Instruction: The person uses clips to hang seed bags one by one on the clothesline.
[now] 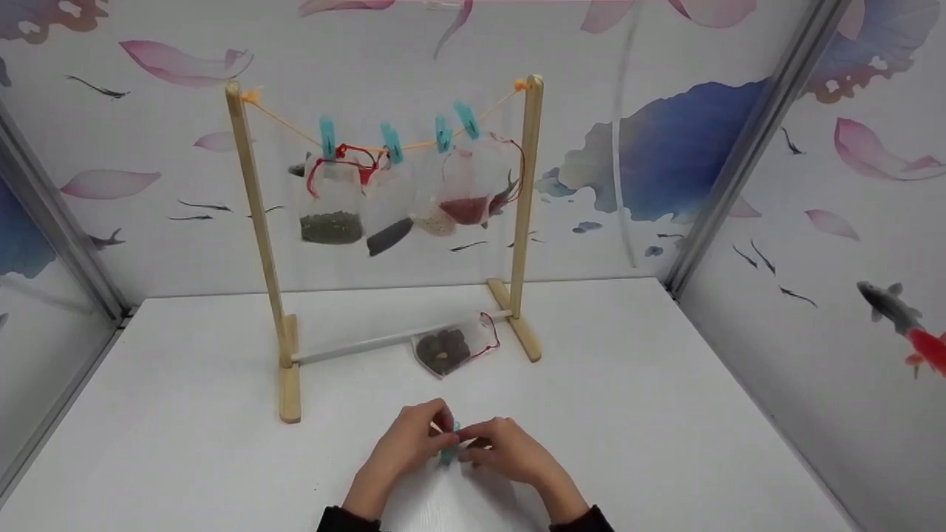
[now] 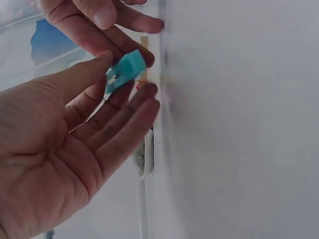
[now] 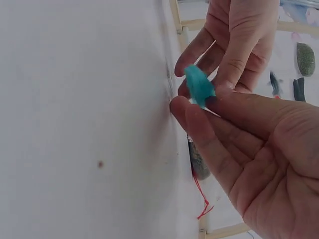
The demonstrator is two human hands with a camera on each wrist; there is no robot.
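Note:
Low over the front of the white table, a teal clothespin (image 1: 446,455) is between both hands. My left hand (image 1: 406,443) pinches it from the left, and in the left wrist view the clothespin (image 2: 127,69) lies at the thumb and fingertips. From the other side my right hand (image 1: 510,449) holds it too; the right wrist view has the clothespin (image 3: 199,85) at the thumb and fingertips. Beyond the hands, a clear pouch (image 1: 443,352) of dark brown pieces with a red drawstring leans on the rack's white bottom bar.
A wooden rack (image 1: 255,222) stands at the back with an orange cord (image 1: 288,124) strung across. Several teal clothespins (image 1: 327,137) hold pouches on it, among them one with green contents (image 1: 331,227) and one with red (image 1: 464,210). Printed wall panels (image 1: 414,74) enclose the table (image 1: 628,384).

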